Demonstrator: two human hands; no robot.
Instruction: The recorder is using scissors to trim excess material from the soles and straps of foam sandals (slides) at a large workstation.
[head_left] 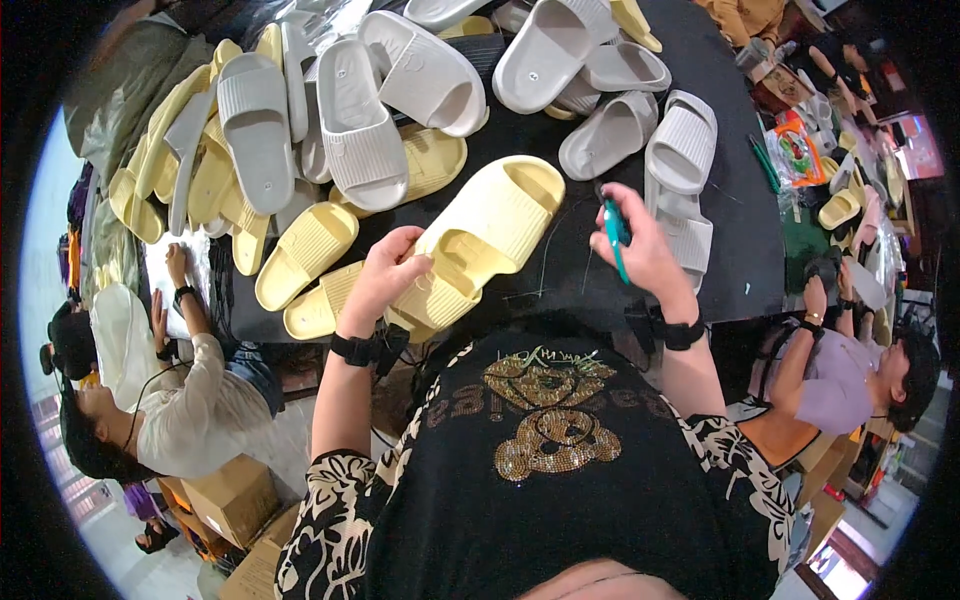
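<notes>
My left hand [383,278] grips a pale yellow slide sandal [503,208] by its edge, tilted above the black table. A second yellow slide [436,305] sits right beneath it, close to my fingers; whether I hold it too I cannot tell. In my right hand [648,245] is a pair of teal-handled thread snips [613,240], with the dark tip pointing away from me. The snips are apart from the slide. Loose thin threads lie on the table between my hands.
Grey slides [365,130] and yellow slides [308,255] are piled along the far and left parts of the black table [740,230]. More grey slides [682,140] lie at the right. A person [180,390] works at the left and another person [840,370] at the right. Cardboard boxes [232,497] stand lower left.
</notes>
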